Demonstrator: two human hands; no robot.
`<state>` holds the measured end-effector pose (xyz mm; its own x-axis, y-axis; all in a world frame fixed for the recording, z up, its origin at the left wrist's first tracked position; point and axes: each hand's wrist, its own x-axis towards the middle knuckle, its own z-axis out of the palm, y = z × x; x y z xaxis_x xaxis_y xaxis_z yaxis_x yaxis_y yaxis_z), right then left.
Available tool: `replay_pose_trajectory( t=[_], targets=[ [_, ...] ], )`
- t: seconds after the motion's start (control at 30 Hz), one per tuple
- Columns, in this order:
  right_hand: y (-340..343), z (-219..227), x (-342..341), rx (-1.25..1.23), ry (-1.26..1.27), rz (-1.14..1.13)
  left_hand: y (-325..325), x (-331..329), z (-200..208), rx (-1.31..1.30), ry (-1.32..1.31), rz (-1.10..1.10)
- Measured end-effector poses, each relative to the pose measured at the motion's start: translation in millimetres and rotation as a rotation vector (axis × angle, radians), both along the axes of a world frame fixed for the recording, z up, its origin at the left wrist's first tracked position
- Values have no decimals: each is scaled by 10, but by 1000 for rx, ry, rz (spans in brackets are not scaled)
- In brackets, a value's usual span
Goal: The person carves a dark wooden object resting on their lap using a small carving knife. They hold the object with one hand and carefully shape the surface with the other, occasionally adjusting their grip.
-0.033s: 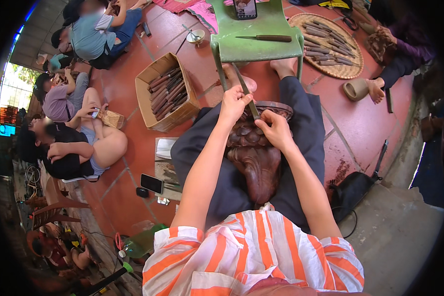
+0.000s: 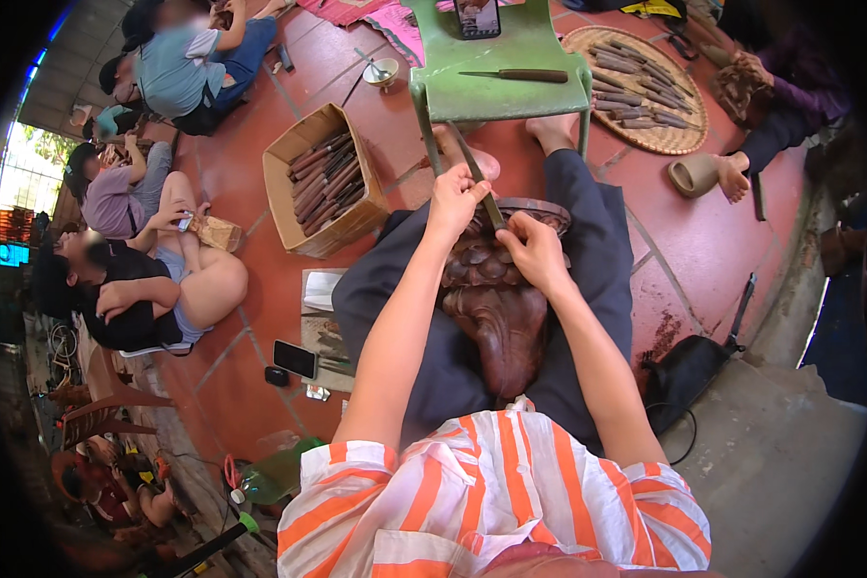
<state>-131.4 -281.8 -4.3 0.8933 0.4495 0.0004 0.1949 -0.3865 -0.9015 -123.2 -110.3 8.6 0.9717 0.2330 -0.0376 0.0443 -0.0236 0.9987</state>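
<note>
Both my hands are on a long, narrow, flat grey-green file (image 2: 492, 208) that slants up and left above my lap. My left hand (image 2: 451, 204) pinches it near the middle. At its near end, my right hand (image 2: 535, 249) grips it between thumb and fingers. Below the file, a dark brown carved wooden piece (image 2: 501, 332) with rounded bumps and a smooth curved lower part is between my thighs. My hands hide some of its upper part.
Ahead is a green plastic chair (image 2: 511, 94) bearing a knife-like tool (image 2: 525, 74) and a phone (image 2: 478, 17). A cardboard box (image 2: 277, 193) of wooden-handled tools stands left; a woven tray (image 2: 700, 120) of tools lies right. A black bag (image 2: 689, 371) is near my right leg. People sit at left.
</note>
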Motion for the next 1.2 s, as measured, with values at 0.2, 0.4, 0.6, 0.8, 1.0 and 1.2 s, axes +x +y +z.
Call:
replay_pose_trajectory(
  t=[0.2,0.4,0.6,0.8,1.0,1.2],
  targets=[
    [-79,-45,-13,119,139,72,5,-52,153,1,67,-42],
    [69,24,13,-50,17,-59,37,6,46,-22,-44,-6],
    [-79,18,-30,65,80,73,15,-113,24,-91,-8,-47],
    [-18,76,-27,-73,93,-62,20,-31,3,-80,-49,-13],
    [-95,43,4,30,117,85,-28,-84,26,-34,-12,-23],
    [-93,-13,-9,153,142,11,-95,-28,184,-49,35,-42]
  ],
)
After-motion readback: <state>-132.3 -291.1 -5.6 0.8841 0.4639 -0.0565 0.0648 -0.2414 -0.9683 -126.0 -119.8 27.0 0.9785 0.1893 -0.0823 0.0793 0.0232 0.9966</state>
